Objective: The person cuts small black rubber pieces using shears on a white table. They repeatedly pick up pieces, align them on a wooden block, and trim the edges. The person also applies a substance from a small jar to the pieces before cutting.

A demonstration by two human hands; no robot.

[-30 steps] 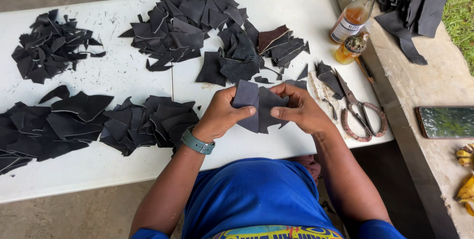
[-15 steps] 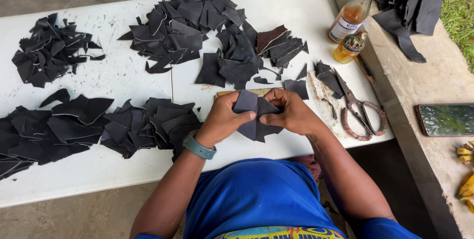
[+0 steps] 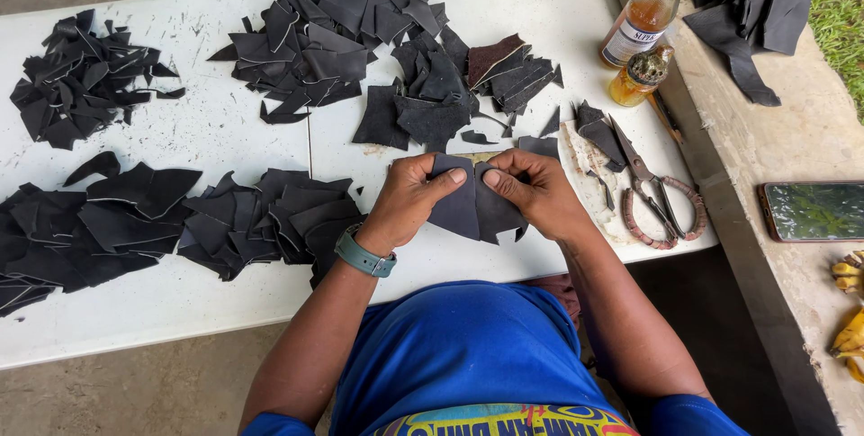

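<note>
Both hands meet over the near edge of the white surface [image 3: 225,130]: the left hand [image 3: 409,197] and right hand [image 3: 531,188] each have their grip pinched on the top edge of two overlapped black leather pieces [image 3: 472,211], thumbs nearly touching. Pressing evenly along the overlap, edges aligned, would likely serve best (slipping looks easy). Counted: four leather heaps on the surface, one pair of scissors [image 3: 652,197], two bottles [image 3: 643,26], one phone [image 3: 814,211].

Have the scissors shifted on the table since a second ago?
No. The scissors lie where they did, just right of the hands, below the two bottles near the table's right edge.
</note>
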